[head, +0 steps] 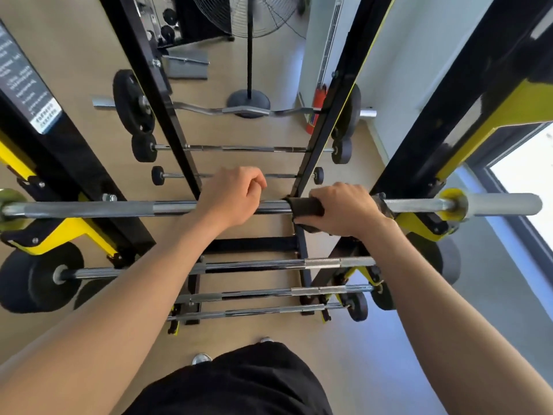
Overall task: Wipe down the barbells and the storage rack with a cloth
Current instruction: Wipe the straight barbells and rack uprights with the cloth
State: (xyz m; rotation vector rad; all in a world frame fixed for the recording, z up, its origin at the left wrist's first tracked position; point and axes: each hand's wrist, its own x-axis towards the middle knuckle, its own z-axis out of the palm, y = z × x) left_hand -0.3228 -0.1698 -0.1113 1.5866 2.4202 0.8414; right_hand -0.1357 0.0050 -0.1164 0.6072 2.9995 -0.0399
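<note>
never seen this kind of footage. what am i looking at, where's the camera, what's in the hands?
There is one picture, from a wide-angle camera worn on a person's head, looking down past their bare arms. No robot here. They stand at a black and yellow storage rack that holds barbells on hooks. The right hand presses a dark cloth around the top barbell, wiping it. The left hand is loosely curled and rests on the same bar, beside the cloth. More bars sit lower on the rack, and a floor fan stands beyond it.
</note>
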